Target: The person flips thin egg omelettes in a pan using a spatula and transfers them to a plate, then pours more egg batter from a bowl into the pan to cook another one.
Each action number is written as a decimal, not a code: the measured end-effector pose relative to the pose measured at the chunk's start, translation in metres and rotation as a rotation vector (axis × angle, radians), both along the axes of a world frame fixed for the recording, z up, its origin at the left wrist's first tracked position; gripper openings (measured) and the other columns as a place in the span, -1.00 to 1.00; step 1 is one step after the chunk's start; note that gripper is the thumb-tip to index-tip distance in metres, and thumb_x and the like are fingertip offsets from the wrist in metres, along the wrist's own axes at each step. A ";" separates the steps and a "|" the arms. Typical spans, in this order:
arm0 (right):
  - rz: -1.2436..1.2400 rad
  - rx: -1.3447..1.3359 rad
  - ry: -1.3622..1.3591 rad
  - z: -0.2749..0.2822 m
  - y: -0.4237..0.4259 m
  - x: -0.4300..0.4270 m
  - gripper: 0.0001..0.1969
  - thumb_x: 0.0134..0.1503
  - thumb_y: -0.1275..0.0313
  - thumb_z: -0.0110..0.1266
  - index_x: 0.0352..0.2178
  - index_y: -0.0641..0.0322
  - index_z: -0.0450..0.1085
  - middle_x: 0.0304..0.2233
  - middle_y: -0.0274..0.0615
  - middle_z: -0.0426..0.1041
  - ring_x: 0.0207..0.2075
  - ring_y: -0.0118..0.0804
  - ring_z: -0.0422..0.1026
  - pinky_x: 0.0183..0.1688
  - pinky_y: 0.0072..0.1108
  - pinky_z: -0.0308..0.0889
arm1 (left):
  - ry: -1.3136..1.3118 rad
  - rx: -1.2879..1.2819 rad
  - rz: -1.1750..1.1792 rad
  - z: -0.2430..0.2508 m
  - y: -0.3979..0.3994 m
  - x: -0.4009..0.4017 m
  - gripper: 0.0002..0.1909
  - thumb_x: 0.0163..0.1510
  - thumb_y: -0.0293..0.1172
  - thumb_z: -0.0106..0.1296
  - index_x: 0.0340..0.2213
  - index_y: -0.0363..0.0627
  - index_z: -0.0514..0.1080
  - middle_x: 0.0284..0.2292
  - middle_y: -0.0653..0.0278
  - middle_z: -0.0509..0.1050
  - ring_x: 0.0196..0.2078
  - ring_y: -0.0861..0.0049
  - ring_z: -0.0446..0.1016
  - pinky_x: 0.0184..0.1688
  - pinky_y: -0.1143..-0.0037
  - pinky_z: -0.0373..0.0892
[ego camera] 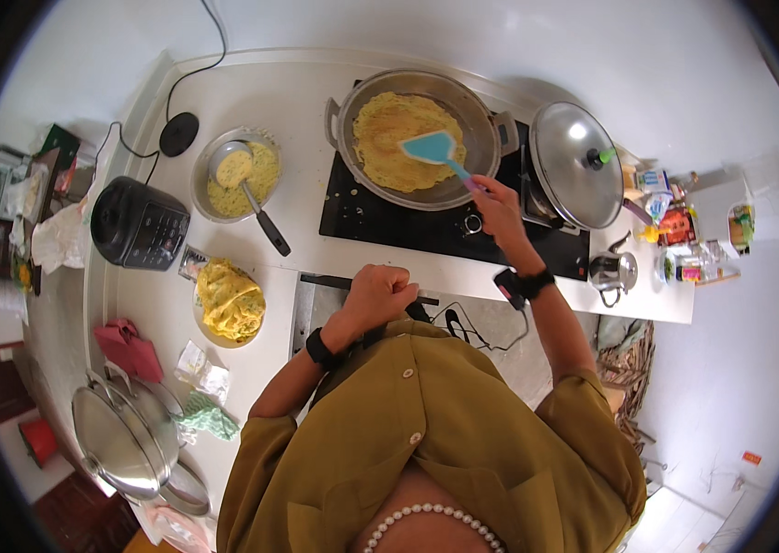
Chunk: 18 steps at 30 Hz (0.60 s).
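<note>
My right hand (498,207) grips the handle of a turquoise spatula (429,147). Its blade lies over the right part of a thin yellow pancake (396,131), which sits in a wide two-handled metal pan (482,166) on the black cooktop (396,225). My left hand (381,294) is curled into a fist in front of my body, by the counter's front edge, with nothing seen in it. Left of the pan, a metal bowl (197,180) holds yellow-green batter (258,169) and a ladle (258,207) with a black handle. Folded cooked pancakes (230,301) are piled on a plate (223,340).
A glass lid (572,166) leans right of the pan, with a metal kettle (614,269) nearer me. On the left stand a black countertop appliance (137,225), a pink cloth (130,349) and a lidded steel pot (127,428). A cable (517,339) hangs below my right wrist.
</note>
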State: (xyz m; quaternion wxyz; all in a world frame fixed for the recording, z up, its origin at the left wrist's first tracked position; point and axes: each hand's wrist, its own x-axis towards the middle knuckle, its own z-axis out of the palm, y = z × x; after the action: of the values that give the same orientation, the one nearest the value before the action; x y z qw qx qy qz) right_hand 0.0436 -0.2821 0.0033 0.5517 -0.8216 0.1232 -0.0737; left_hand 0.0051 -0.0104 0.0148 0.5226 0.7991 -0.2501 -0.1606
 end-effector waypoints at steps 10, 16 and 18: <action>-0.195 0.148 0.174 0.021 0.033 -0.029 -0.75 0.05 0.43 -0.03 -0.21 0.26 0.34 -0.71 -0.31 0.29 -0.67 -0.51 0.27 -0.61 -0.60 0.20 | 0.210 -0.131 -0.063 -0.016 -0.032 0.012 -0.76 0.04 -0.33 0.01 -0.58 -0.24 0.35 -0.70 0.43 0.30 -0.65 0.75 0.17 -0.60 0.64 0.15; -0.101 0.273 -0.112 0.031 0.099 -0.081 -0.69 0.16 0.46 -0.21 -0.04 0.17 0.08 -0.45 -0.28 0.32 -0.54 -0.55 0.26 -0.54 -0.69 0.20 | 0.574 -0.447 0.064 -0.002 -0.088 0.015 -0.77 0.18 -0.31 -0.22 -0.24 -0.19 0.32 -0.42 0.40 0.40 -0.43 0.77 0.34 -0.39 0.74 0.25; 0.005 0.335 -0.143 0.036 0.087 -0.093 -0.63 0.14 0.53 -0.22 0.01 0.19 0.05 -0.37 -0.16 0.35 -0.40 -0.41 0.33 -0.37 -0.62 0.27 | 0.618 -0.471 0.072 0.000 -0.103 0.017 -0.78 0.17 -0.32 -0.21 -0.24 -0.20 0.31 -0.48 0.41 0.38 -0.49 0.77 0.32 -0.46 0.73 0.23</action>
State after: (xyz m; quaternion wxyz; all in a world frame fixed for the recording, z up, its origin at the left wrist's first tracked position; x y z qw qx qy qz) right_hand -0.0496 -0.1947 0.0395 0.6885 -0.7111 0.0921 -0.1089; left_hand 0.0221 -0.1134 0.0150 0.7479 0.5793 -0.0825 -0.3134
